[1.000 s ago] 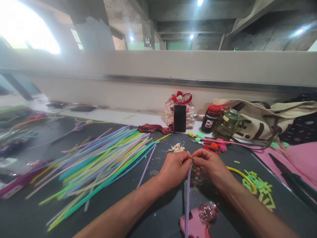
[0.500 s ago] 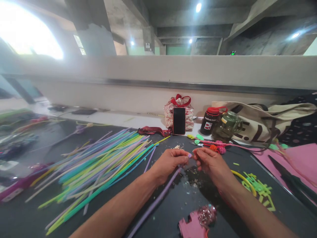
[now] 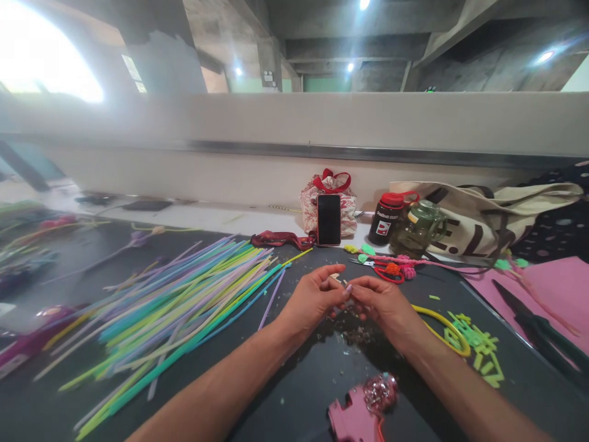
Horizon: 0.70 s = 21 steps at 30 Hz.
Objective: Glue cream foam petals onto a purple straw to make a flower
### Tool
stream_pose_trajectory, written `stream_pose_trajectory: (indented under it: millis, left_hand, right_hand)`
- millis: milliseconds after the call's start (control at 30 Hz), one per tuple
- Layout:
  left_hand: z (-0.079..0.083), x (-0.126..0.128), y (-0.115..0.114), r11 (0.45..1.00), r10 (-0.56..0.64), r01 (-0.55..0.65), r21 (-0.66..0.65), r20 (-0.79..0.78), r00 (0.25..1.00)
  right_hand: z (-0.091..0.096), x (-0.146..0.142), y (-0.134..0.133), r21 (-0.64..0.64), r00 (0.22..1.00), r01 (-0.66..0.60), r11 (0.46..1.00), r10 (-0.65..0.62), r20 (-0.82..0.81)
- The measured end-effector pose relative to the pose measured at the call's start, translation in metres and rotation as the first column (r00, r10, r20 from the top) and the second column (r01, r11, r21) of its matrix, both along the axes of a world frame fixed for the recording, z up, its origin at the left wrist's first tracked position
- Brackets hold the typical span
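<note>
My left hand (image 3: 317, 294) and my right hand (image 3: 380, 304) meet at the fingertips above the dark tabletop. Between them shows a small bit of a purple pipe cleaner (image 3: 348, 288); the fingers hide most of it. The left thumb presses at this bit while the left index finger is raised and stretched out. My right thumb and fingers pinch close against it. Left of the hands lies a big loose bundle of coloured pipe cleaners (image 3: 184, 319), with one short purple stem (image 3: 272, 298) apart from it.
Red-handled scissors (image 3: 389, 274) lie beyond my right hand, near pink and orange knotted pieces (image 3: 402, 269). Lime offcuts (image 3: 478, 347), a yellow ring (image 3: 462, 344) and black-handled scissors (image 3: 543, 331) are at right. A pink object (image 3: 352, 417) sits in front. Behind stand a phone (image 3: 328, 220) and bottles (image 3: 385, 220).
The long purple stem that trailed from my left hand toward the front edge no longer shows. My hands have come closer together, and the left index finger has lifted. The view has shifted slightly.
</note>
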<state>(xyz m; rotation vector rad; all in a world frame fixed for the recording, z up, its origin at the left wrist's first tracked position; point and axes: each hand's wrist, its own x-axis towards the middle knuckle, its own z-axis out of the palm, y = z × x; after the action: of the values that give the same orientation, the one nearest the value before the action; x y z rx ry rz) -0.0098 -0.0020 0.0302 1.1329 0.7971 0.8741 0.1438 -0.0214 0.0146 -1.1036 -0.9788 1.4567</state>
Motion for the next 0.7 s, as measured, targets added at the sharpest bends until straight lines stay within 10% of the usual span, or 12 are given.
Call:
stream_pose_trajectory:
  millis: [433,700]
  left_hand:
    - [0.000,0.001,0.000,0.985,-0.099,0.068,-0.158,-0.195,0.976]
    - [0.003,-0.003,0.002,0.956,-0.161,0.132,-0.263,-0.093,0.983]
  right_hand:
    - [0.002,-0.002,-0.003,0.092,0.987,0.067,0.993,-0.079,0.137]
    - [-0.002,0.008,0.007,0.003,0.999,-0.015,1.000,0.015,-0.050]
